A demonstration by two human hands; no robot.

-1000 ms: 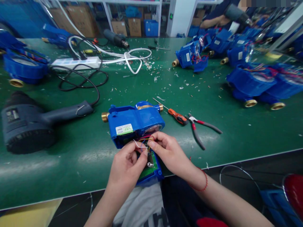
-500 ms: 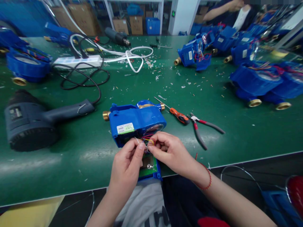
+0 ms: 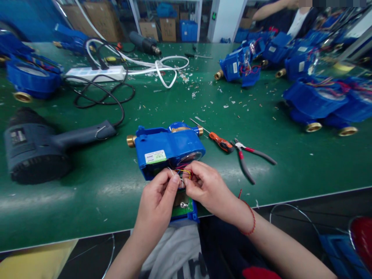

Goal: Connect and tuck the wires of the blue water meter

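Observation:
A blue water meter (image 3: 170, 149) with brass pipe ends lies in front of me on the green bench. From its near side come thin wires (image 3: 186, 171), red, yellow and white. My left hand (image 3: 158, 197) pinches a white wire (image 3: 171, 170) between thumb and forefinger. Close beside it, my right hand (image 3: 206, 186) is closed on the wires, its fingertips nearly meeting the left ones. Below both hands, a blue cover with a green circuit board (image 3: 186, 211) sits at the bench edge, partly hidden by my fingers. The wire ends are too small to make out.
An orange screwdriver (image 3: 221, 142) and red-grey pliers (image 3: 247, 155) lie right of the meter. At left are a heat gun (image 3: 40, 147) and a white power strip (image 3: 95, 74) with cables. More blue meters (image 3: 316, 97) stand at both sides. Beyond the bench is a person (image 3: 290, 19).
My right fingertips have shifted slightly away from the left ones, with a bit of white wire showing between them. The meter and tools have stayed in place.

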